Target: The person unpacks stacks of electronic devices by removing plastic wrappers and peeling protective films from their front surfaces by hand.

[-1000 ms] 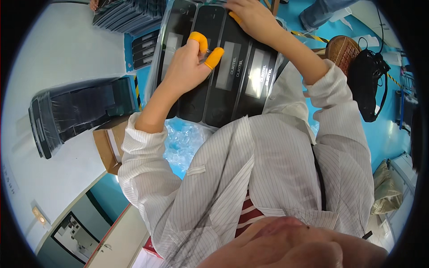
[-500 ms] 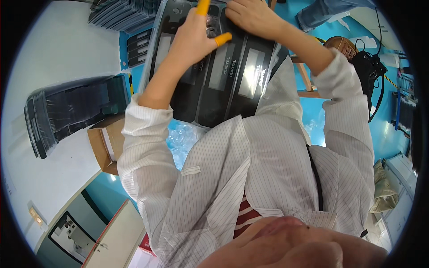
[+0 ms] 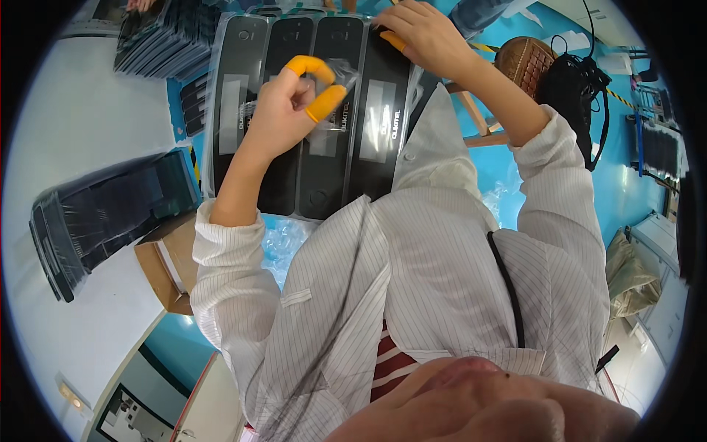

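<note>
Head view: my left hand (image 3: 283, 110) pinches a scrap of clear film (image 3: 340, 74) between thumb and forefinger, both capped in orange finger covers (image 3: 324, 103), just above the row of black phone panels (image 3: 309, 110). The film looks light, limp and slippery, best taken by its edge. My right hand (image 3: 423, 33) presses flat on the rightmost panel; I cannot tell whether its fingers are together.

1. Four long panels (image 3: 309, 118) lie side by side at the frame's upper centre.
2. A stack of trays (image 3: 166, 37) sits upper left.
3. A wrapped bundle (image 3: 103, 214) lies mid-left on the tabletop (image 3: 74, 132).
4. A cardboard box (image 3: 166, 269) sits just right of the bundle.
</note>
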Demonstrator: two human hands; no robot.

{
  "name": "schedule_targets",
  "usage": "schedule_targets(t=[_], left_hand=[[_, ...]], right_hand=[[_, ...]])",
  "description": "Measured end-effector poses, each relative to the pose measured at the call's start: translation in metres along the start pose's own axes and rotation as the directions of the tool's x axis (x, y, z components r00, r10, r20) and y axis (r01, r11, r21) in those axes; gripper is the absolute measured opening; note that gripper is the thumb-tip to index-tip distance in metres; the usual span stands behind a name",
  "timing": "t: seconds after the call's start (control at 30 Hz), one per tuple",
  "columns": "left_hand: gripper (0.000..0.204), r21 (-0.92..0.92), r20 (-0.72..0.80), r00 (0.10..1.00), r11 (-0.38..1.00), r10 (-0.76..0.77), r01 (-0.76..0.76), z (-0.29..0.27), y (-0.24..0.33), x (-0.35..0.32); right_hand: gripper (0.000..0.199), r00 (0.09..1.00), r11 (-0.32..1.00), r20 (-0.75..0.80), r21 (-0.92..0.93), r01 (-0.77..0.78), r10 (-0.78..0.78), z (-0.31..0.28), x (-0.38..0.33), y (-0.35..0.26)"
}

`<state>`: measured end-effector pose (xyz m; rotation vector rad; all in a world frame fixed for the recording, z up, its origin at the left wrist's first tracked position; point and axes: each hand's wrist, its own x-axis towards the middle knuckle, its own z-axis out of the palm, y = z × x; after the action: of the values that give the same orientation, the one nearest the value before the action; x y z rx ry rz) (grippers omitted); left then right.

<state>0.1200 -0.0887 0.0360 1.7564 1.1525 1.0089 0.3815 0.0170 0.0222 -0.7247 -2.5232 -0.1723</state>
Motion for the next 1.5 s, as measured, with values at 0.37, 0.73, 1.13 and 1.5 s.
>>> schedule_targets(t=[0.37, 0.73, 1.13, 1.5], left_hand=[[0.031, 0.464, 0.214, 0.973, 0.886, -0.086, -0.024, 0.020, 0.006, 0.005], [0.018, -0.403, -0.178, 0.973, 0.891, 0.149, -0.210, 0.012, 0.028, -0.021], [0.016, -0.214, -0.632, 0.745, 0.877, 0.211, -0.430, 0.008, 0.052, 0.017], [0.023, -0.124, -0.992, -0.016, 0.907, -0.129, 0.402, -0.097, -0.144, -0.368]], right_hand=[[0.046, 0.965, 0.930, 0.009, 0.269, 0.250, -0.262, -0.019, -0.019, -0.045], [0.037, 0.253, -0.246, 0.894, 0.357, -0.901, 0.369, -0.027, -0.067, -0.106], [0.035, 0.680, -0.552, 0.584, 0.776, -0.306, 0.444, -0.045, 0.035, -0.060], [0.036, 0.747, -0.384, 0.376, 0.907, -0.175, 0.548, 0.141, 0.119, 0.341]])
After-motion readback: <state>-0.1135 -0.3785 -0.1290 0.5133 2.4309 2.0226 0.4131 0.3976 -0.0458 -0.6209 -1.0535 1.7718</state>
